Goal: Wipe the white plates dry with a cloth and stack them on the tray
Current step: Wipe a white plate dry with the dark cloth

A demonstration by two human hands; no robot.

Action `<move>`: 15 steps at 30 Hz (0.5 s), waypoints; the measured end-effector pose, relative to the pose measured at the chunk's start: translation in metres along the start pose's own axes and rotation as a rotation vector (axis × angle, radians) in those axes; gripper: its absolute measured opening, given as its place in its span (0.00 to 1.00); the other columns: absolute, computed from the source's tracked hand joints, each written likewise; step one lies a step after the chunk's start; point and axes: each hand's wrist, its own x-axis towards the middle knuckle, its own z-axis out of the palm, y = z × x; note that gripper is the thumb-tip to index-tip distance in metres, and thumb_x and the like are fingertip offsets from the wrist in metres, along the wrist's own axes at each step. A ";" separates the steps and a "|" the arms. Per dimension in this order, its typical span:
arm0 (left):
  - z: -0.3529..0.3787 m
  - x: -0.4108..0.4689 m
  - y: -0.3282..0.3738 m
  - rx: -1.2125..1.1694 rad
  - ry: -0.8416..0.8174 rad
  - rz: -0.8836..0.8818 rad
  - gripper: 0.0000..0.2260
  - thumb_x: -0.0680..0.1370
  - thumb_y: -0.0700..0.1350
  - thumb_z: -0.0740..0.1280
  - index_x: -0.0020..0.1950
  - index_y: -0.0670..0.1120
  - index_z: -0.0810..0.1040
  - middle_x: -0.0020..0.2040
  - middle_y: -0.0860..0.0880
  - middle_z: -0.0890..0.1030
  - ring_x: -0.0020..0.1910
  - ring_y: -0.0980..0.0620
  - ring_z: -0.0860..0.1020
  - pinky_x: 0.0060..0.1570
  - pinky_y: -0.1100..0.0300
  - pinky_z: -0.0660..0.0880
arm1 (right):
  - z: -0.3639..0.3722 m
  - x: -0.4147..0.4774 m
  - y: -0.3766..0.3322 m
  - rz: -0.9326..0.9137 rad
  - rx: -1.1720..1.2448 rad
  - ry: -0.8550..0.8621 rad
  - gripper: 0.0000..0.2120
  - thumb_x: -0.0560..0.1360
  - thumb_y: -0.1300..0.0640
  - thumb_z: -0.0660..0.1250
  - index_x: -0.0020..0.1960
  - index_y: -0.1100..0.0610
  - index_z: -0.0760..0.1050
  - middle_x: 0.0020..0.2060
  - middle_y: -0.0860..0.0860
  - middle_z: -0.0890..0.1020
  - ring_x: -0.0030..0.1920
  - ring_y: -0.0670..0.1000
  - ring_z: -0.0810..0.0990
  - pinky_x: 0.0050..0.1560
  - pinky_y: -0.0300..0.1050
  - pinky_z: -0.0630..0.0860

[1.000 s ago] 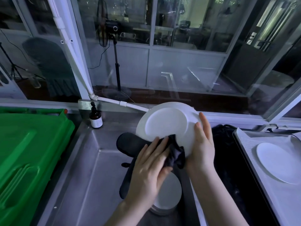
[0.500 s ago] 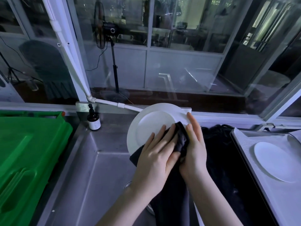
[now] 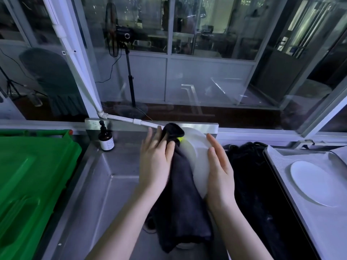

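Fingers (image 3: 216, 147) of right hand (image 3: 219, 171) lie straight, flat against white plate (image 3: 200, 162) held on edge over sink (image 3: 105, 184). Left hand (image 3: 155, 162) pinches dark cloth (image 3: 182, 194) between thumb and fingers, pressing it on that plate. Farther right, second white plate (image 3: 315, 182) lies on tray (image 3: 281, 162).

Two white plates (image 3: 200, 162) (image 3: 315, 182), one cloth (image 3: 184, 203), one tray (image 3: 277, 166)

Brown pump bottle (image 3: 106, 138) label: print too small, unreadable. No other text.
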 end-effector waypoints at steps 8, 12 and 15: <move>0.013 -0.068 0.024 -0.219 0.054 0.271 0.22 0.83 0.52 0.56 0.71 0.40 0.72 0.70 0.45 0.74 0.71 0.51 0.70 0.71 0.58 0.64 | 0.005 0.010 -0.003 0.054 0.152 0.037 0.15 0.84 0.56 0.60 0.61 0.41 0.81 0.63 0.48 0.82 0.65 0.52 0.80 0.69 0.57 0.73; 0.011 -0.044 0.013 -0.125 -0.109 0.283 0.24 0.83 0.54 0.52 0.76 0.45 0.65 0.77 0.50 0.65 0.77 0.55 0.60 0.75 0.51 0.59 | 0.004 0.002 0.002 0.108 0.162 0.029 0.15 0.84 0.57 0.59 0.60 0.44 0.81 0.60 0.50 0.83 0.62 0.54 0.81 0.67 0.55 0.74; 0.008 -0.025 -0.010 -0.180 -0.122 0.144 0.21 0.84 0.50 0.56 0.76 0.44 0.66 0.77 0.50 0.62 0.78 0.54 0.58 0.75 0.49 0.59 | 0.001 0.005 -0.004 0.117 0.147 0.055 0.14 0.83 0.56 0.61 0.58 0.42 0.83 0.58 0.49 0.84 0.60 0.53 0.83 0.64 0.55 0.77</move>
